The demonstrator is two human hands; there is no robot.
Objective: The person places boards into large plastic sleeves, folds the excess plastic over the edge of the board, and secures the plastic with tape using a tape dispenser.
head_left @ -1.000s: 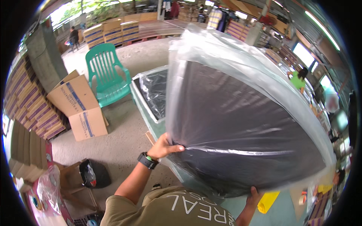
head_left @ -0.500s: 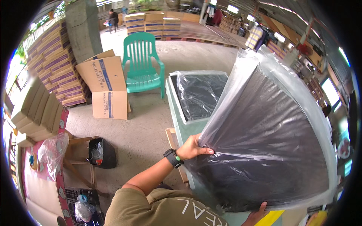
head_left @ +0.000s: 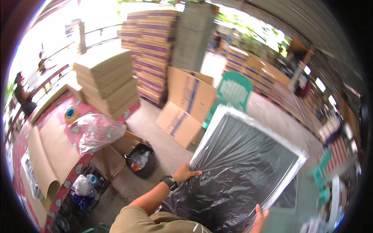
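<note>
A large flat black panel (head_left: 244,155) wrapped in see-through plastic is held in front of me, tilted. My left hand (head_left: 188,173) grips its left edge, thumb on top and fingers hidden underneath. At its lower right edge, my right hand (head_left: 260,218) holds on with the thumb up; its other fingers are partly covered. The wrapping is creased and shiny, with whitish borders. Past the right edge, part of a second plastic-wrapped dark panel (head_left: 286,196) lies on a green tabletop (head_left: 307,206).
To the left stands a pink-covered table (head_left: 58,110) with brown paper (head_left: 58,147), crumpled plastic (head_left: 99,134) and stacked brown packages (head_left: 107,83). A black bin (head_left: 142,165) is on the floor nearby. Beyond are an opened carton (head_left: 188,105), a green chair (head_left: 235,91) and stacked boxes (head_left: 151,50).
My view has swung left toward the pink table. The wrapped panel has come along in both hands, leaving its place over the green table, and now looks flatter.
</note>
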